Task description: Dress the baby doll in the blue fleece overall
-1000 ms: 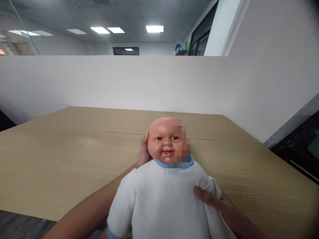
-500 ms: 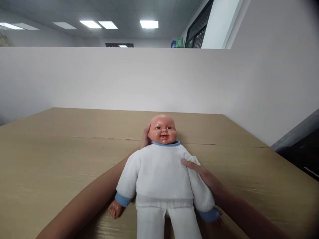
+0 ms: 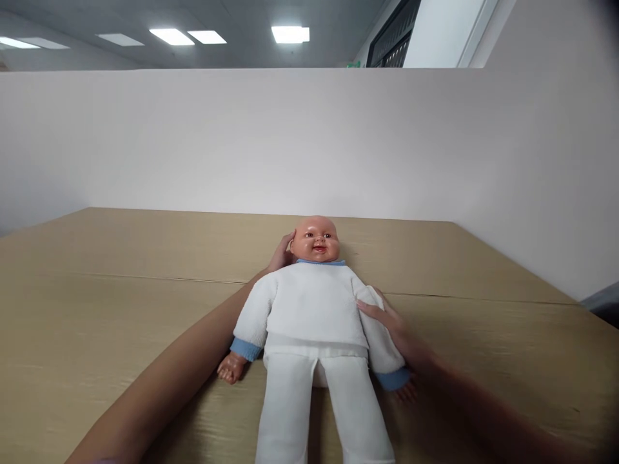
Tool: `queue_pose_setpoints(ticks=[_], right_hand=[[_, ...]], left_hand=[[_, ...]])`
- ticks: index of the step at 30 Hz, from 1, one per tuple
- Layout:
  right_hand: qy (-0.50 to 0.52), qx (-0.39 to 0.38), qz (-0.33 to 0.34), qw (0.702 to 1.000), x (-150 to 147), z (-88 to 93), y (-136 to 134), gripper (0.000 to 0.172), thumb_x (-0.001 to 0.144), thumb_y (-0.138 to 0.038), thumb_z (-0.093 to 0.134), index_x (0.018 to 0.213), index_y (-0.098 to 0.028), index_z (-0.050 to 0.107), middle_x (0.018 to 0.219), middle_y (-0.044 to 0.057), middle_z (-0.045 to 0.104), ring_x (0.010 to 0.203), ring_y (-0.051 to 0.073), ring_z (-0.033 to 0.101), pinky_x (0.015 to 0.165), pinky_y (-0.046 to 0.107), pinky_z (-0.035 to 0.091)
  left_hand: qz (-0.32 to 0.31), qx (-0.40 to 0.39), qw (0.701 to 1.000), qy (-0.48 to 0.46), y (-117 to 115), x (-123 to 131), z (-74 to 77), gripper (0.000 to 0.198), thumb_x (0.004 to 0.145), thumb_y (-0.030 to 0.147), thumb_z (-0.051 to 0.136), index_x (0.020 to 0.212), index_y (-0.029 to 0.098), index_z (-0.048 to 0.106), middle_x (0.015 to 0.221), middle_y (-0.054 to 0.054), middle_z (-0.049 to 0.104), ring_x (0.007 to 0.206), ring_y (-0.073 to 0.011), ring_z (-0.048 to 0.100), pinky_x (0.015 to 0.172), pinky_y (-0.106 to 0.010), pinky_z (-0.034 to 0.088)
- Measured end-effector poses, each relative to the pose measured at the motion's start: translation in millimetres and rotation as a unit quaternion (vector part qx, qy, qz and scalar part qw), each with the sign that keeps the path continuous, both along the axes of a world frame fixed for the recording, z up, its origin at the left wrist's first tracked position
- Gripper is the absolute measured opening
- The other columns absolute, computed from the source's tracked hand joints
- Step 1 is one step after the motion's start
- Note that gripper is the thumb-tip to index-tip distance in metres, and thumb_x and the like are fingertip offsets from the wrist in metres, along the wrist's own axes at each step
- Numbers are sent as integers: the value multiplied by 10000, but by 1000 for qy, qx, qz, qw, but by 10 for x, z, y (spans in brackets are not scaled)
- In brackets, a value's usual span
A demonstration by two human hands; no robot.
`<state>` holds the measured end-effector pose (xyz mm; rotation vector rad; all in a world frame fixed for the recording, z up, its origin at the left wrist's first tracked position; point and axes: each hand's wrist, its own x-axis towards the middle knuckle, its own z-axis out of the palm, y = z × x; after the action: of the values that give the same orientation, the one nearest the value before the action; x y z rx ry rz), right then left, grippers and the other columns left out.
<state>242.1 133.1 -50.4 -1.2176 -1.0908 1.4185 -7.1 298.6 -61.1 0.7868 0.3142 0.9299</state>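
Lying face up between the two hands, a doll (image 3: 314,306) in a white fleecy top and white trousers (image 3: 287,393) has its legs towards the person. The left hand (image 3: 282,253) cups one side of its bald head (image 3: 316,237), with part of that hand hidden behind it. The right hand (image 3: 389,320) is closed around the doll's upper arm, thumb resting against the chest. Nearer the person than either hand, blue cuffs (image 3: 245,349) end the sleeves, and one small doll fist (image 3: 233,367) sits just beside the left forearm. Under all this spreads a tan worktop (image 3: 120,328), its thin seam crossing just beyond the right hand. Farther off than both hands stands a pale wall (image 3: 242,138); above its top edge show lit ceiling panels (image 3: 290,34) and a dark barred window (image 3: 394,38).
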Motion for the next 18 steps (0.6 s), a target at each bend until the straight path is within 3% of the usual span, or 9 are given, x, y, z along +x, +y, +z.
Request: queue_pose_setpoints(ticks=[4,9,12,18], right_hand=[[-88,18,-11,996,57,-26,15,770,826,-645,830,1474,-300,597,1497,64,719,1452,362,615,1235,500,508],[-134,21,1,991,56,-22,-35,775,893,-714,742,1531,-322,544,1619,37,616,1561,341,490,1326,485,382],[-143,31,7,989,51,-36,-53,743,931,-709,706,1543,-326,530,1646,32,588,1566,340,477,1352,504,322],[-172,70,8,983,60,-70,-66,677,983,-682,650,1523,-284,559,1616,58,615,1508,339,533,1328,521,344]], left_hand=[[-13,-44,996,73,172,-151,-20,738,961,680,611,1385,85,713,1413,-158,744,1457,-401,599,1296,-486,409],[-25,-27,991,126,208,-170,6,698,976,702,591,1253,87,773,1254,-170,812,1385,-414,655,1299,-504,386],[-23,-9,992,121,202,-127,17,639,1003,659,582,1247,104,782,1280,-153,806,1409,-400,639,1321,-495,353],[-16,7,995,97,228,-65,-36,662,1013,639,592,1380,106,734,1441,-147,731,1496,-397,556,1335,-521,343]])
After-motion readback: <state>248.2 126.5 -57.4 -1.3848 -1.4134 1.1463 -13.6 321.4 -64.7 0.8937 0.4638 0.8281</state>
